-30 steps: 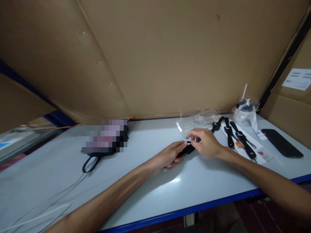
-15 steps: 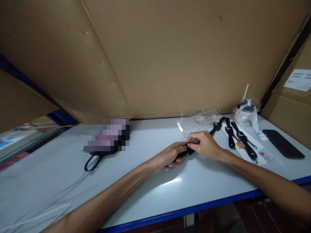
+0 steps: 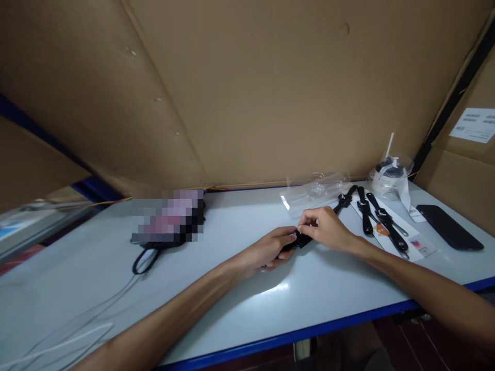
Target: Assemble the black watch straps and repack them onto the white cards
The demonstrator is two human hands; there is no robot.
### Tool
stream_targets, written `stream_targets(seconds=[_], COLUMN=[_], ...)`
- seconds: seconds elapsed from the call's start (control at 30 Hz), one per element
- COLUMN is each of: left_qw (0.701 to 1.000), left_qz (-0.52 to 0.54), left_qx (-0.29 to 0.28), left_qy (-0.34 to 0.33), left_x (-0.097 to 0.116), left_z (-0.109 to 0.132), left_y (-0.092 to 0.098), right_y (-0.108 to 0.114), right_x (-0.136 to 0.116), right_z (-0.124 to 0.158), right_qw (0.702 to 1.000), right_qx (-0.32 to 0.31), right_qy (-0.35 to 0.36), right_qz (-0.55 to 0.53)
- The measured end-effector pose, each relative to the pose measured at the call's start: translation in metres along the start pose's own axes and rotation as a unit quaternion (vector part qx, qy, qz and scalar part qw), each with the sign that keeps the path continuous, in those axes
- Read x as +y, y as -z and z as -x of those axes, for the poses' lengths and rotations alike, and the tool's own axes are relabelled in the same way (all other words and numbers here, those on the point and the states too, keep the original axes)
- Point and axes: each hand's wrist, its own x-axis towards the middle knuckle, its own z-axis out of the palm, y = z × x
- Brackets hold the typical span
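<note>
Brown cardboard [image 3: 263, 93] backs a glossy pale-grey tabletop [image 3: 232, 309]. Over it, the left hand [image 3: 270, 248] is curled around a black tool [image 3: 303, 239], thumb on top, the tool's far part jutting toward two o'clock. Right hand [image 3: 325, 225] meets it there, thumb and forefinger bunched together at the tool; whether they pinch a small part cannot be told.

At one o'clock from the hands lies a crumpled clear plastic bag [image 3: 309, 193]; at two, a black two-handled tool [image 3: 344, 200] slants up to the right hand. Near three o'clock, two similar tools [image 3: 382, 214] rest on and beside a white card [image 3: 417, 252] printed with an orange figure. Farther out at two sits a plastic-wrapped roll [image 3: 386, 183] with a loose white strip; at three, a flat black slab [image 3: 450, 228].

Tiny lines on the white label [image 3: 474, 125], on a carton at two o'clock, are unreadable. At nine, a pixelated item [image 3: 170, 221] trails a black loop [image 3: 144, 262]. Blue trim [image 3: 290, 340] edges the table at six.
</note>
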Motion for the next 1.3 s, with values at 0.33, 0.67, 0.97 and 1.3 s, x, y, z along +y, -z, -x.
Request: stream_targets(seconds=[0.33,0.67,0.97,1.3], left_qw=[0.999,1.000,1.000,0.998], left_qz=[0.035,0.021,-0.003,0.036], left_qx=[-0.014,-0.014,-0.016,-0.046], left_qy=[-0.013,-0.011,0.012,-0.004], left_x=[0.000,0.000,0.002,-0.002], left_z=[0.001,-0.001,0.000,-0.002], left_y=[0.003,0.002,0.002,0.009], right_y=[0.005,0.002,-0.005,0.013], right_x=[0.002,-0.002,-0.001,-0.001], right_z=[0.000,0.006,0.002,0.006], right_qw=[0.992,0.988,0.999,0.985], right_qx=[0.030,0.009,0.010,-0.030], right_qy=[0.044,0.104,0.021,0.146], right_qz=[0.116,0.110,0.026,0.091])
